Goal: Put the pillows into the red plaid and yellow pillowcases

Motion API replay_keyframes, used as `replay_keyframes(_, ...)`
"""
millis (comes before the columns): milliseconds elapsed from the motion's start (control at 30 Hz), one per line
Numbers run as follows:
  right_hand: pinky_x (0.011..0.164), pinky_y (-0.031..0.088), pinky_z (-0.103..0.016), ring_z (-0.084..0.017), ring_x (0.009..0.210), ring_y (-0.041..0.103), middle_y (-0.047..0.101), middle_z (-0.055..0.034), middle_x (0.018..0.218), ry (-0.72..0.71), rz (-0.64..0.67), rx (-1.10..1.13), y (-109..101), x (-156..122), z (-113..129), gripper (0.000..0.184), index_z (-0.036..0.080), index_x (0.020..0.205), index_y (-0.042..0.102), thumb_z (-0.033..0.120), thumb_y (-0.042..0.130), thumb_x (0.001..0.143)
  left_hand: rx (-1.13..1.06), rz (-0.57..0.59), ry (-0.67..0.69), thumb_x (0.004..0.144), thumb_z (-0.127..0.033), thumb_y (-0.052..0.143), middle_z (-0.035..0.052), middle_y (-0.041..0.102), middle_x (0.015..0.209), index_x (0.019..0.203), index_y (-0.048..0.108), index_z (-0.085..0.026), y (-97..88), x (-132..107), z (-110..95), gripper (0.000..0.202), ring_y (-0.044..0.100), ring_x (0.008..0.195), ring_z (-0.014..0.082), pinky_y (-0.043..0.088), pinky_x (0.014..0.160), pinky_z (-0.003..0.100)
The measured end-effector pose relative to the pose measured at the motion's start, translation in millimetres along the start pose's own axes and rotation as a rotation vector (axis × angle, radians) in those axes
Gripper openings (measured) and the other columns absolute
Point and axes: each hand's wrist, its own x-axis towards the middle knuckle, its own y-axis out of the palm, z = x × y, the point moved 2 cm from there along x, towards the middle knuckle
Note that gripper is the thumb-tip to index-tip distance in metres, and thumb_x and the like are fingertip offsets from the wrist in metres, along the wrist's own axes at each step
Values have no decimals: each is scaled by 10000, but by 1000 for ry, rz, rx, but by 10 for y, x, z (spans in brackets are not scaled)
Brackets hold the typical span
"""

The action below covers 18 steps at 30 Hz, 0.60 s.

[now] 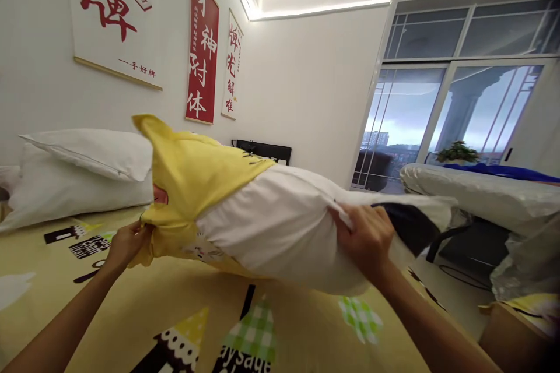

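Note:
A white pillow is held in the air above the bed, half inside a yellow pillowcase. My left hand is closed on the lower corner of the yellow pillowcase. My right hand grips the bare white end of the pillow, fingers pinched into its fabric. Below both lies the bed's yellow printed sheet.
Two white pillows are stacked at the bed's head on the left. Red and white calligraphy scrolls hang on the wall. A covered table stands by the glass doors at right. A wooden box sits at bottom right.

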Motion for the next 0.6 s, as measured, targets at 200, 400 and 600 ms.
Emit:
replay_keyframes(200, 625, 330, -316, -162, 619, 508, 607, -23, 616, -286, 65, 239, -44, -627, 658, 157, 127, 969, 611, 118, 467, 907, -160, -710, 207, 747, -237, 530, 33, 553, 897, 974, 527, -135, -459, -136, -467, 249, 523, 767, 160, 434, 694, 260)
replay_keyframes(400, 638, 328, -327, -167, 634, 504, 610, -38, 655, -122, 84, 240, -197, -468, 839, 108, 146, 906, 635, 228, 568, 887, 210, 2, 1025, 875, -292, 452, 74, 623, 945, 975, 582, -161, -45, -810, -1812, 210, 561, 917, 213, 455, 841, 358)
replay_keyframes(600, 888, 318, -471, -337, 1151, 486, 547, -175, 1261, -149, 221, 36, -388, -451, 934, 468, 256, 1307, 524, 484, 492, 899, 629, 193, 843, 829, -303, 511, 139, 646, 973, 925, 635, -129, 555, -1025, -2160, 234, 565, 959, 320, 455, 799, 484)
